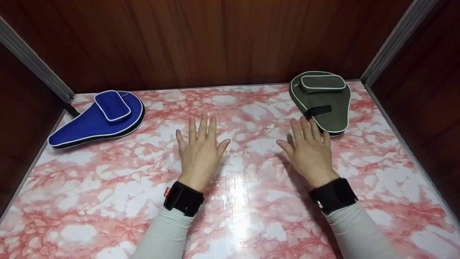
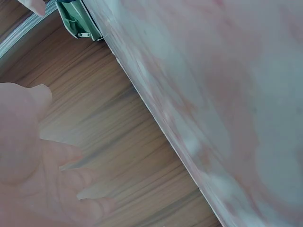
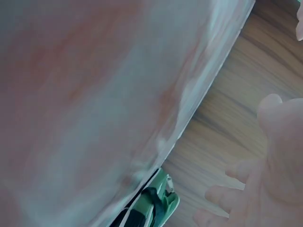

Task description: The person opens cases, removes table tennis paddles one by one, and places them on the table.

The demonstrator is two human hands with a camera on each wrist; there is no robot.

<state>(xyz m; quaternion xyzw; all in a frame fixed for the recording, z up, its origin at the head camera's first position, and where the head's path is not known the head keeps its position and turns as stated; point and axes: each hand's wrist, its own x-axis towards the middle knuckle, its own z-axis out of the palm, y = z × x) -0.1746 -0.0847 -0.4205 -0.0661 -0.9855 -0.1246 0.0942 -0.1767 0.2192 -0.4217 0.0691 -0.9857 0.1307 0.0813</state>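
Note:
Both hands are held palm down over a pink and white marbled table [image 1: 248, 201], fingers straight and spread, holding nothing. The left hand [image 1: 199, 154] is left of the middle; its palm and fingers show in the left wrist view. To the right, the right hand [image 1: 311, 154] has its fingertips overlapping the lower edge of an olive green table tennis bat case [image 1: 330, 104] in the head view. That case has a small zipped pocket, white piping and a black strap. A blue bat case [image 1: 90, 122] with the same kind of pocket lies at the far left, its narrow end toward the left.
A dark wooden panel [image 1: 201, 43] rises behind the table. Side panels with grey metal edge strips [image 1: 399, 39] stand at left and right. A bright glare spot lies on the table between the forearms. Black bands [image 1: 334, 195] wrap both wrists.

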